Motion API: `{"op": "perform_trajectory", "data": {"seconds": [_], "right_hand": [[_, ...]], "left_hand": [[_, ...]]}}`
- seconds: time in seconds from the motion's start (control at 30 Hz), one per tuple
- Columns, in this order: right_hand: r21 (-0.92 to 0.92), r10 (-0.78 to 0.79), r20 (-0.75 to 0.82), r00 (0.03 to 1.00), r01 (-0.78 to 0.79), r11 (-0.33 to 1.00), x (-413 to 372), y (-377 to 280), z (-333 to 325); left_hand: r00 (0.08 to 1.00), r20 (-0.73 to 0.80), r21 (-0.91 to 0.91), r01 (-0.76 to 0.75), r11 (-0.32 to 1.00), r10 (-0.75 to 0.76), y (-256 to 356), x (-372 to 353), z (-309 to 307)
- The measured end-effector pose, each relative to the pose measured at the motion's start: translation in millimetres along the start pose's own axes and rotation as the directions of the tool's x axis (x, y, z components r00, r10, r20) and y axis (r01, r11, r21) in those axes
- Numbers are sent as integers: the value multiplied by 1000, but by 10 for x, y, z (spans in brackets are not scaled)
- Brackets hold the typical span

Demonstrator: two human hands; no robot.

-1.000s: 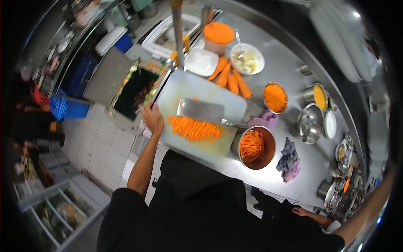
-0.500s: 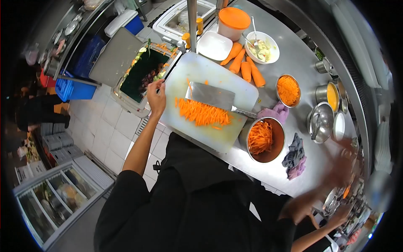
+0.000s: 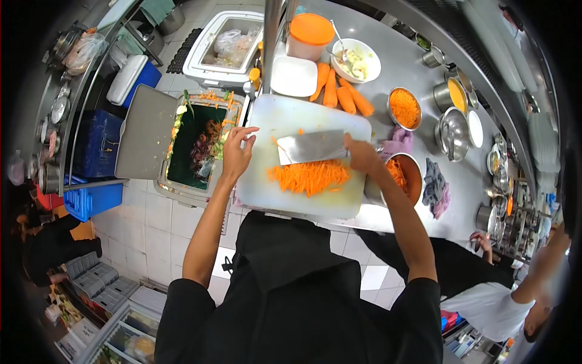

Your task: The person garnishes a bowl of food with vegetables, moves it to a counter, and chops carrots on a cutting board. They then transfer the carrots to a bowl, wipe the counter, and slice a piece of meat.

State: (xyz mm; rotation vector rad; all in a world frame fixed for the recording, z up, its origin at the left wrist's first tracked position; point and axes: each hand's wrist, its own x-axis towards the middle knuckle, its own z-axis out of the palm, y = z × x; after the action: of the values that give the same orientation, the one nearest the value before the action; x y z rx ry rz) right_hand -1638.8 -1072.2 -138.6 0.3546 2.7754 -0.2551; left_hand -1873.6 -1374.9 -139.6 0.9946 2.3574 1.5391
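Observation:
My right hand (image 3: 362, 154) grips the handle of a wide cleaver (image 3: 312, 147), whose blade lies over the white cutting board (image 3: 267, 121). Just below the blade is a pile of shredded carrot (image 3: 309, 178). Over the board's left edge my left hand (image 3: 237, 151) is raised, holding nothing, with its fingers apart and curled. Partly behind my right forearm stands a steel pot (image 3: 413, 176) with carrot shreds in it. Whole peeled carrots (image 3: 330, 90) lie beyond the board, near a bowl of cut vegetables (image 3: 365, 54).
An open bin (image 3: 200, 145) with scraps stands left of the board. An orange-lidded tub (image 3: 309, 36) and a white dish (image 3: 294, 76) are at the back. To the right are a bowl of carrot (image 3: 404, 109), cloths (image 3: 433, 182) and steel bowls (image 3: 453, 133). A person (image 3: 485, 300) is at the right.
My right hand has come from the far right onto the cleaver's handle. The view has turned and shifted. The person in a white top now shows more at the right.

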Motion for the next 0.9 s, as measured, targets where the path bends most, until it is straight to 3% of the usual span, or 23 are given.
{"op": "perform_trajectory", "data": {"seconds": [0.03, 0.1, 0.23, 0.3, 0.33, 0.37, 0.43, 0.5, 0.57, 0.63, 0.7, 0.73, 0.77, 0.87, 0.9], "right_hand": [[4, 8, 9, 1000, -8, 1000, -18, 6, -6], [-98, -104, -277, 955, 79, 992, -109, -132, -350], [-239, 19, -137, 990, -52, 970, -379, -737, -1032], [-231, 86, -171, 981, -125, 965, -555, -941, -1140], [-255, 41, -269, 962, -112, 960, -626, -955, -1087], [-257, 63, -277, 959, -137, 957, -680, -990, -1080], [-216, 155, -313, 937, -229, 949, -815, -1082, -1032], [-213, 160, -389, 907, -258, 942, -1015, -1156, -954], [-181, 218, -462, 859, -333, 926, -1231, -1260, -908], [-149, 270, -461, 845, -374, 915, -1415, -1319, -890], [-90, 270, -511, 816, -363, 928, -1551, -1375, -835], [-67, 244, -548, 800, -332, 941, -1589, -1383, -794], [-66, 248, -555, 794, -339, 938, -1626, -1417, -766], [335, 590, -385, 710, -488, 806, -1849, -1541, -512], [339, 592, -383, 709, -488, 804, -1923, -1604, -389]], "left_hand": [[999, 39, -10, 9, 1000, -8, -16, 23, -46], [996, 84, -3, -15, 1000, 15, -99, 68, -81], [959, 267, -61, -78, 995, 92, -129, 101, 60], [837, 337, 5, -460, 888, 432, 28, 42, 205], [758, 527, -70, -411, 909, 384, 118, -56, 205], [745, 531, -88, -426, 901, 404, 159, -134, 249], [616, 652, -44, -551, 833, 442, 146, -327, 362], [587, 701, -8, -563, 827, 406, 44, -372, 358], [632, 677, 251, -680, 689, 378, -36, -331, 327], [648, 652, 293, -695, 657, 394, -29, -225, 392], [643, 629, 41, -589, 807, 437, 317, -62, 401], [578, 671, -64, -580, 812, 465, 497, -33, 450], [572, 671, -67, -588, 806, 473, 642, -6, 448], [570, 612, -173, -580, 796, 548, 760, 41, 426], [778, 479, -148, -385, 911, 406, 586, 65, 388]]}}
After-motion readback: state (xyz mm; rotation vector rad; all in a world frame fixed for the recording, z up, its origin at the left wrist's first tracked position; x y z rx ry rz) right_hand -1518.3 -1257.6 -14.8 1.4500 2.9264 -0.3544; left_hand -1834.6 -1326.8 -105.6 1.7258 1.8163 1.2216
